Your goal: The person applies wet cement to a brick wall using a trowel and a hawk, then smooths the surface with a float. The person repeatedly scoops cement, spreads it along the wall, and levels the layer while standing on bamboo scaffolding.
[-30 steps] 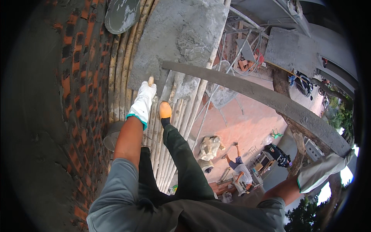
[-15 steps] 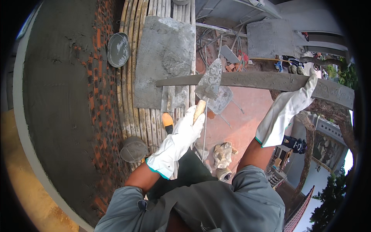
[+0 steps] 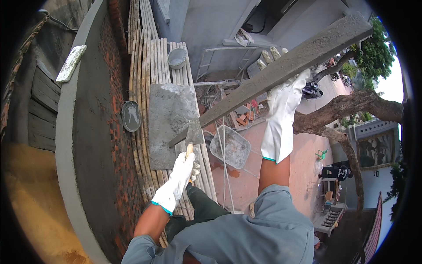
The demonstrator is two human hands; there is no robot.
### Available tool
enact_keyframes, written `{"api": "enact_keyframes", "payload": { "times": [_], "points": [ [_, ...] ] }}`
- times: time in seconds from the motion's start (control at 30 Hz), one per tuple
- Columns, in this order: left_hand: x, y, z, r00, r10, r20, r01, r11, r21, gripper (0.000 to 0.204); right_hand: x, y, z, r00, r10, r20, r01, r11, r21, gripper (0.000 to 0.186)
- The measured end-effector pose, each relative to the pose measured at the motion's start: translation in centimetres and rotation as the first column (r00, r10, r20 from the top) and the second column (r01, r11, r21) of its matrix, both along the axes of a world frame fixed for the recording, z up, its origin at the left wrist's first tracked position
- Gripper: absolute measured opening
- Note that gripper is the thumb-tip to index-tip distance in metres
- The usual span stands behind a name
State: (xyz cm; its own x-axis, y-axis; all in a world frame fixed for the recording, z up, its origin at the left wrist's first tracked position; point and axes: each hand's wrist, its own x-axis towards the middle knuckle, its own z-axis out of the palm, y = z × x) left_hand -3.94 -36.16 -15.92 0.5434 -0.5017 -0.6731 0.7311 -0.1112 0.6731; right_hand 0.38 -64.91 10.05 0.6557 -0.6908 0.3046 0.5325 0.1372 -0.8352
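My left hand (image 3: 178,178), in a white glove, is closed around the wooden handle of a pointed trowel (image 3: 194,131). The mortar-smeared trowel blade lies over the lower left part of a long grey straightedge bar (image 3: 281,75), overlapping it in view. My right hand (image 3: 285,99), also gloved, grips that bar toward its upper right end, with fingertips showing beyond its far edge. The bar slants from lower left to upper right. Behind its lower end is a mortar-covered board (image 3: 165,105) on bamboo poles (image 3: 137,57).
Along the left runs a wall of wet grey plaster (image 3: 88,145) with exposed bricks (image 3: 116,92). A mortar pan (image 3: 131,116) and a bucket (image 3: 177,58) rest on the poles. Below stand a wheelbarrow tray (image 3: 235,149) and a person (image 3: 336,171). A tree branch (image 3: 347,108) crosses at right.
The bar has swung from nearly level to a steep slant, its right end raised. The trowel has moved toward the bar's lower left end. My view has shifted, showing more of the wall top.
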Motion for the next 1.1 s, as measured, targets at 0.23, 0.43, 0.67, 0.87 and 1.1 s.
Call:
{"api": "enact_keyframes", "payload": {
  "times": [0.23, 0.43, 0.67, 0.87, 1.1],
  "points": [
    [0.0, -0.6, 24.0, 0.949, -0.096, 0.299, 0.169, 0.958, -0.230, 0.046, 1.2, 2.8, -1.8, 0.996, 0.075, 0.045, -0.080, 0.990, 0.120, 0.084],
    [2.0, 1.5, 41.1, 0.715, 0.035, 0.698, 0.366, 0.832, -0.417, 0.045, 0.8, 8.0, 0.0, 0.984, 0.175, -0.041, -0.176, 0.984, -0.031, 0.062],
    [5.2, 4.5, 37.1, -0.284, 0.270, 0.920, -0.191, 0.924, -0.330, 0.047, 1.4, 12.6, -0.5, 0.984, -0.160, -0.081, 0.116, 0.911, -0.395, 0.049],
    [4.6, 12.8, 11.8, 0.666, -0.398, 0.631, -0.161, 0.749, 0.643, 0.023, -0.2, 11.4, -4.9, 0.966, -0.240, -0.098, 0.193, 0.918, -0.346, 0.044],
    [-10.4, 22.7, 1.2, 0.887, -0.216, 0.408, -0.132, 0.728, 0.673, 0.039, -1.4, 13.1, -16.8, 0.844, -0.171, -0.508, 0.060, 0.972, -0.227, 0.049]
  ]
}}
